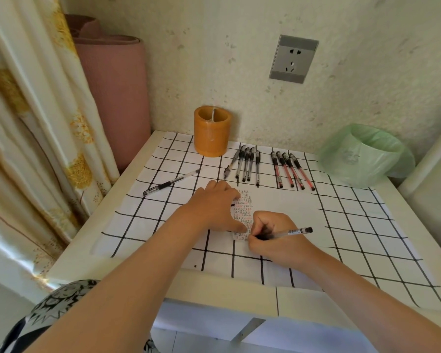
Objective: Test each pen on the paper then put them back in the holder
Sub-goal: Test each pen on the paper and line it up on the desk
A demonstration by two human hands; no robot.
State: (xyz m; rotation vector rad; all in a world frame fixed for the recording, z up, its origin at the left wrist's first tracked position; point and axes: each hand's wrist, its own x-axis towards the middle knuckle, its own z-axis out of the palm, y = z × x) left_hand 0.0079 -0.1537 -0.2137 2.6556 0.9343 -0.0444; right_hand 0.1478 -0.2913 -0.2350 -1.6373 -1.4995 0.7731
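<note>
My right hand (270, 235) grips a clear pen with a black cap end (294, 231), its tip down on a small white paper (243, 207) covered in black and red marks. My left hand (214, 205) lies flat on that paper, fingers spread. An orange holder (211, 132) stands at the back of the table and looks empty. Several black pens (247, 165) lie in a row to its right, and several red pens (289, 170) lie further right. One black pen (169, 183) lies alone at the left.
A white table with a black-grid cloth (354, 225) stands against the wall. A bin with a green bag (364, 154) sits at the back right. A pink roll (117, 98) and a curtain (31, 123) are on the left.
</note>
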